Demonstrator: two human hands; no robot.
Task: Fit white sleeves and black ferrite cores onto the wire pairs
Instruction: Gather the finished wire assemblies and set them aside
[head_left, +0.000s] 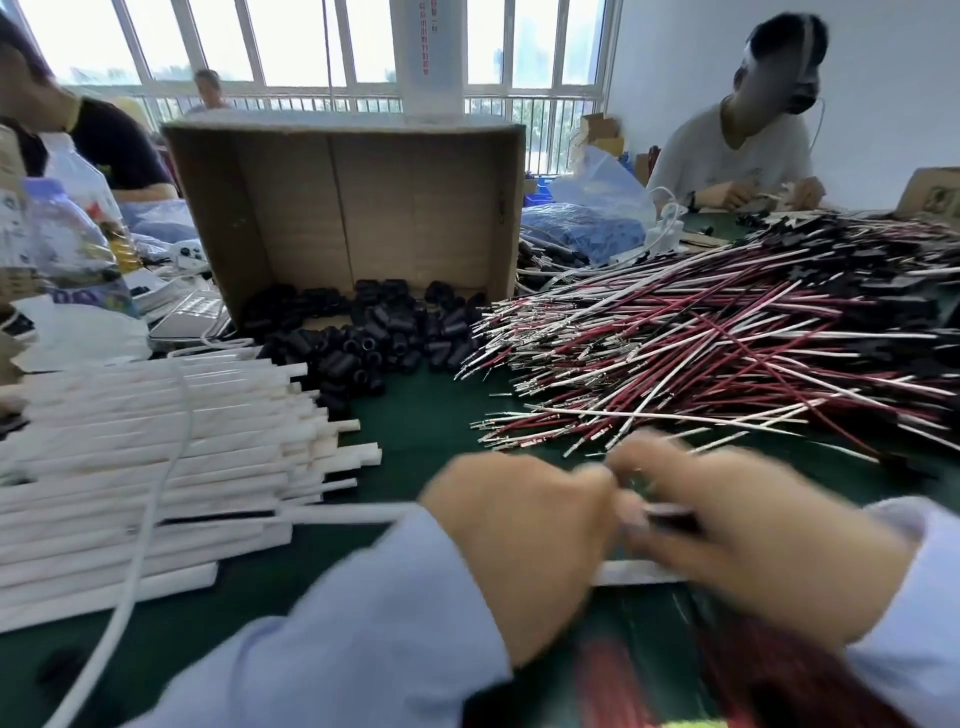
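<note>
A white sleeve (343, 514) juts leftward from the left hand (519, 545), which curls round it. The blurred right hand (763, 540), touching the left, pinches a dark red wire pair (670, 515). Beyond the hands lie black cores (363, 338) and a wire heap (727, 353); a sleeve stack (130, 467) lies left.

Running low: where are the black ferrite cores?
Head view, centre: black ferrite cores spill from the cardboard box, between white sleeves left and wire pairs right.
</note>
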